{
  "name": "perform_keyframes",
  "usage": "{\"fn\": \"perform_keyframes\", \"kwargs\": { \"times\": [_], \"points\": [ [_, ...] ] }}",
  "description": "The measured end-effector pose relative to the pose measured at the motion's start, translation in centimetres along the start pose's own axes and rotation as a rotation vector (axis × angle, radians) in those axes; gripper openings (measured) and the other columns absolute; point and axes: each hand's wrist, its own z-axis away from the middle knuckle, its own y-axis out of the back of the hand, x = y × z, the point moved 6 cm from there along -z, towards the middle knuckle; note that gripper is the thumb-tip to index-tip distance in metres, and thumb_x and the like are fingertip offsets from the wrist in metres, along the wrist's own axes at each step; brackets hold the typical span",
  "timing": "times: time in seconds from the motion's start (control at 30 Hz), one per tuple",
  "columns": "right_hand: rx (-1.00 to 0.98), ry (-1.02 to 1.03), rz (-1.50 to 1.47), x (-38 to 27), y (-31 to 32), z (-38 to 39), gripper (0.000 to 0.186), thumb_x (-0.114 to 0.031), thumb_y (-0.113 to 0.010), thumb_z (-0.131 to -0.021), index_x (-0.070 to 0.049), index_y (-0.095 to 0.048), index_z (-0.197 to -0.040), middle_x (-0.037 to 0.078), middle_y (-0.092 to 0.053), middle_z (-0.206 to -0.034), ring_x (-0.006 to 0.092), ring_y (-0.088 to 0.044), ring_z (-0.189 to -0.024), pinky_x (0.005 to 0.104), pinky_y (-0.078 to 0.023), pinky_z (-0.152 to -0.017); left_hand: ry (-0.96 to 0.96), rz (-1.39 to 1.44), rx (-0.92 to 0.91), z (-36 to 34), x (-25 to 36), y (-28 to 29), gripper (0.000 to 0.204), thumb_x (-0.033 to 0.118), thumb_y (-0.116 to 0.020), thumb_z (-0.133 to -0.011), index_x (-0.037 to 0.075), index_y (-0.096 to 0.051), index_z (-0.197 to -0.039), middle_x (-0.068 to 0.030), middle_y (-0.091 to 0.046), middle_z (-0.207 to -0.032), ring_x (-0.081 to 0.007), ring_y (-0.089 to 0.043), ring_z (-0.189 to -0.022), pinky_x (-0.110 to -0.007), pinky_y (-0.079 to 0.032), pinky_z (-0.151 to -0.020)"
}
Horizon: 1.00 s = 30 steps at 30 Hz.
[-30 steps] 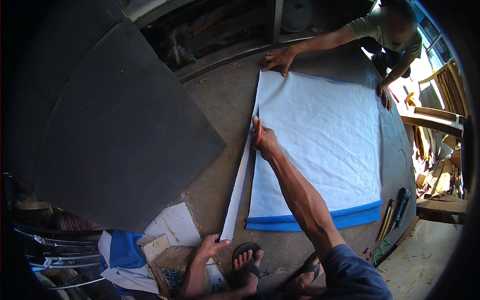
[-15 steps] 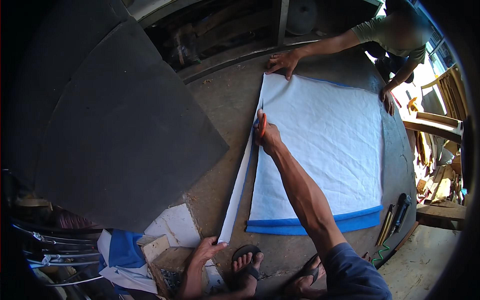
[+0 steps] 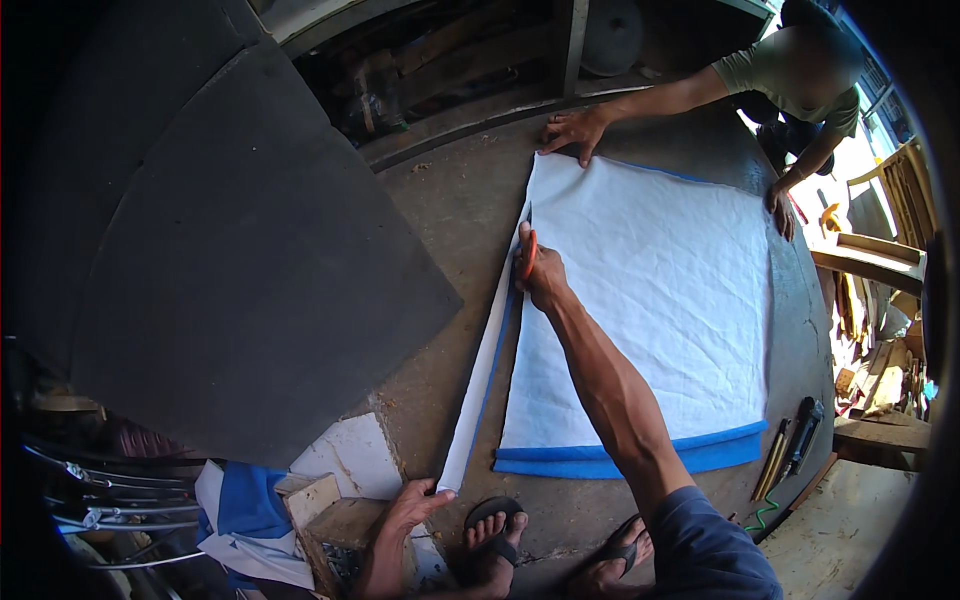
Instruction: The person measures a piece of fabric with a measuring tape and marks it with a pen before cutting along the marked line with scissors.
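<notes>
A large white cloth (image 3: 650,310) with blue edges lies flat on the floor, its near edge showing a blue band (image 3: 640,453). My right hand (image 3: 541,272) is closed round orange-handled scissors (image 3: 530,255), whose blades sit at the cloth's left side near the far corner. A long narrow strip (image 3: 475,400), white with a blue underside, runs apart from the main piece and joins it near the blades. At its near end my left hand (image 3: 412,505) pinches the strip. A co-worker's hand (image 3: 577,130) presses the far left corner; the other rests beside the far right corner.
A big dark sheet (image 3: 260,260) covers the left side. Blue and white cloth scraps (image 3: 250,510) and a wooden box (image 3: 345,530) are at lower left. Several tools (image 3: 800,435) lie right of the cloth. My sandalled feet (image 3: 495,530) stand at the near edge.
The whole view has shifted slightly. My right hand with the scissors and my left hand on the strip hold nearly the same places on the cloth.
</notes>
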Motion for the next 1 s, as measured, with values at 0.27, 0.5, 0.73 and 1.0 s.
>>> {"fn": "perform_keyframes", "kwargs": {
  "times": [0.27,0.5,0.73,1.0],
  "points": [
    [0.009,0.008,-0.057,-0.1,-0.2,-1.1,0.071,-0.074,-0.065,-0.081,-0.003,-0.057,-0.078,0.002,-0.046,-0.057,0.0165,-0.043,-0.043,0.0314,-0.037,-0.043,0.005,-0.002,-0.005,-0.6,-1.4,0.6,0.042,0.032,-0.076,-0.086,-0.002,-0.071,-0.111,-0.0032,-0.07,-0.095,-0.0105,-0.06,-0.085,-0.028,-0.047,-0.078],
    [0.033,-0.013,-0.1,-1.2,-0.8,-1.8,0.068,-0.072,-0.062,-0.085,-0.005,-0.057,-0.076,0.002,-0.046,-0.057,0.0153,-0.043,-0.043,0.0306,-0.037,-0.042,0.021,0.023,-0.004,-0.6,-2.8,0.7,0.048,0.035,-0.077,-0.085,-0.003,-0.07,-0.114,-0.0051,-0.071,-0.096,-0.0119,-0.061,-0.086,-0.03,-0.048,-0.08],
    [0.008,0.005,-0.067,-1.5,-0.7,-2.4,0.07,-0.075,-0.062,-0.084,-0.005,-0.057,-0.075,0.003,-0.047,-0.059,0.0161,-0.045,-0.046,0.0312,-0.038,-0.044,0.061,0.004,-0.001,0.1,-1.4,0.7,0.048,0.035,-0.078,-0.085,-0.003,-0.07,-0.113,-0.0048,-0.07,-0.096,-0.0119,-0.06,-0.086,-0.03,-0.047,-0.08],
    [0.019,0.021,-0.055,-1.1,-0.5,-3.6,0.068,-0.073,-0.065,-0.083,-0.005,-0.057,-0.077,0.003,-0.048,-0.061,0.0154,-0.045,-0.048,0.0316,-0.039,-0.046,0.042,0.022,-0.016,0.0,-1.9,0.6,0.05,0.036,-0.079,-0.084,-0.003,-0.07,-0.114,-0.0054,-0.071,-0.096,-0.0125,-0.06,-0.087,-0.031,-0.047,-0.081]
  ]
}}
